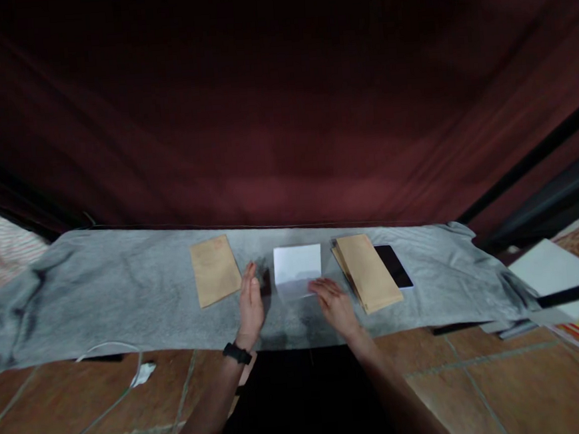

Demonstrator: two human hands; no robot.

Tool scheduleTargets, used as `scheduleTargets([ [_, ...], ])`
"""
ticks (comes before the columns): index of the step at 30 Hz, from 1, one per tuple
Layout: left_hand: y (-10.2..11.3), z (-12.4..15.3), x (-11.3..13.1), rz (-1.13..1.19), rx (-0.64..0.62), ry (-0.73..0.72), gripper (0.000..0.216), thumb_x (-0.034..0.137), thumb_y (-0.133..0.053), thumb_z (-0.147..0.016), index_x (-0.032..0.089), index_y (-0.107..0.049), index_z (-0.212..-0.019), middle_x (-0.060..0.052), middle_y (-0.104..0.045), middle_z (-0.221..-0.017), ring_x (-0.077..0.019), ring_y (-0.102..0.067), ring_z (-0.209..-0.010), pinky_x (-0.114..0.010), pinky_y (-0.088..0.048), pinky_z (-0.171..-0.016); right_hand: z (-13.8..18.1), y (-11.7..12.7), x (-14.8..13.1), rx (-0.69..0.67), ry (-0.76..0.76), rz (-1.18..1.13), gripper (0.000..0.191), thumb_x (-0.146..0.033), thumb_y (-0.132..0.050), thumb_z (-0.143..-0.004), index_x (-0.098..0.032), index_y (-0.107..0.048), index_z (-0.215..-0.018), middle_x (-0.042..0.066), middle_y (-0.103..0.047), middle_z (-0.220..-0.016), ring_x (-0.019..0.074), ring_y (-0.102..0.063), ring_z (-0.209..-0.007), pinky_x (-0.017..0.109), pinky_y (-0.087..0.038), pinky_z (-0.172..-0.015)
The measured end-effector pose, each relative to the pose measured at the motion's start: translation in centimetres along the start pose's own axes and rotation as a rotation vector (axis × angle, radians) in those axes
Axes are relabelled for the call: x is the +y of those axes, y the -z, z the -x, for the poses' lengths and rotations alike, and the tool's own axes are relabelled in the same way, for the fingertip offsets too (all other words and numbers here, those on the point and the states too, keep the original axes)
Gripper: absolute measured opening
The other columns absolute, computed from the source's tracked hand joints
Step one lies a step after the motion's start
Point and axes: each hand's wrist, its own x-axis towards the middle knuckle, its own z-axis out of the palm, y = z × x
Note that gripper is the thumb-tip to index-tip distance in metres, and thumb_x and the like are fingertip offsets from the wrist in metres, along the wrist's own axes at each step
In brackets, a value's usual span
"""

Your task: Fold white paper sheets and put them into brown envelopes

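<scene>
A white sheet of paper (297,263) lies in the middle of the grey cloth, its lower strip shaded and apparently folded. At its lower right corner the outstretched fingers of my right hand (334,304) rest on the paper. My left hand (251,301) is on edge to the left of the sheet, apart from it, fingers straight and nothing held. Just left of that hand lies a single brown envelope (214,271), slightly tilted. Right of my right hand is a small stack of brown envelopes (368,271), partly covering a dark tablet or phone (394,266).
The grey cloth (125,290) covers a long narrow table with a dark red curtain (274,144) behind it. A white cable (108,405) trails over the tiled floor (463,390) at left. At far right are a black bar (571,292) and a white panel (549,270).
</scene>
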Motion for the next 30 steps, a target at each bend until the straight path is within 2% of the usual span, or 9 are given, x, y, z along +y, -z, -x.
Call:
scheduleTargets([
  [2,-0.1,-0.3,0.6,-0.058,-0.160,-0.063,0.055,0.049,-0.024,-0.107,0.024,-0.047,-0.149,-0.006,-0.042,-0.159,-0.0211,-0.034,-0.150,-0.047,-0.024,-0.126,1.8,-1.4,0.6,-0.078,0.047,0.075,0.044,-0.002,-0.052,-0.089,-0.026,-0.071,-0.122,0.004,-0.072,-0.126,0.0212,-0.065,-0.121,0.045,-0.047,-0.114],
  [7,-2.7,0.4,1.7,-0.317,-0.743,-0.316,0.053,0.045,-0.020,-0.108,0.026,-0.047,-0.150,-0.003,-0.043,-0.159,-0.0153,-0.034,-0.149,-0.040,-0.027,-0.125,4.4,-3.2,1.0,-0.176,0.117,0.159,0.049,-0.002,-0.053,-0.089,-0.022,-0.064,-0.132,0.007,-0.066,-0.136,0.0205,-0.060,-0.128,0.043,-0.044,-0.116],
  [10,-5.0,0.9,1.7,-0.460,-0.896,-0.428,0.052,0.043,-0.019,-0.108,0.027,-0.044,-0.152,-0.001,-0.040,-0.161,-0.0143,-0.030,-0.151,-0.039,-0.023,-0.126,4.9,-3.6,0.9,-0.167,0.094,0.177,0.050,-0.003,-0.054,-0.087,-0.020,-0.064,-0.133,0.009,-0.068,-0.134,0.0213,-0.061,-0.127,0.042,-0.044,-0.117],
  [14,-7.2,0.1,0.7,-0.549,-0.888,-0.484,0.052,0.043,-0.021,-0.108,0.028,-0.041,-0.153,-0.001,-0.039,-0.161,-0.0154,-0.028,-0.152,-0.041,-0.018,-0.127,4.9,-3.8,1.0,-0.162,0.079,0.175,0.050,-0.005,-0.053,-0.089,-0.022,-0.063,-0.135,0.008,-0.068,-0.134,0.0216,-0.061,-0.127,0.042,-0.045,-0.117],
  [18,-8.3,-2.1,-0.6,-0.605,-0.827,-0.495,0.052,0.039,-0.023,-0.107,0.027,-0.041,-0.154,-0.001,-0.039,-0.161,-0.0175,-0.029,-0.152,-0.042,-0.018,-0.127,4.9,-3.8,1.2,-0.164,0.082,0.156,0.048,-0.008,-0.048,-0.093,-0.022,-0.062,-0.136,0.007,-0.064,-0.139,0.0204,-0.059,-0.130,0.042,-0.042,-0.119],
  [25,-8.9,-5.7,-2.1,-0.698,-0.714,-0.450,0.052,0.036,-0.028,-0.104,0.028,-0.042,-0.154,-0.002,-0.037,-0.162,-0.0228,-0.027,-0.153,-0.047,-0.018,-0.126,5.0,-3.5,1.1,-0.165,0.099,0.125,0.048,-0.007,-0.050,-0.091,-0.019,-0.061,-0.136,0.007,-0.062,-0.142,0.0198,-0.056,-0.134,0.043,-0.038,-0.120],
  [30,-8.8,-5.5,-2.1,-0.723,-0.698,-0.416,0.054,0.038,-0.026,-0.104,0.025,-0.040,-0.155,-0.003,-0.036,-0.163,-0.0241,-0.024,-0.154,-0.049,-0.018,-0.126,4.9,-3.5,1.0,-0.157,0.083,0.121,0.049,-0.008,-0.054,-0.090,-0.022,-0.061,-0.136,0.006,-0.063,-0.141,0.0192,-0.057,-0.132,0.042,-0.040,-0.119],
])
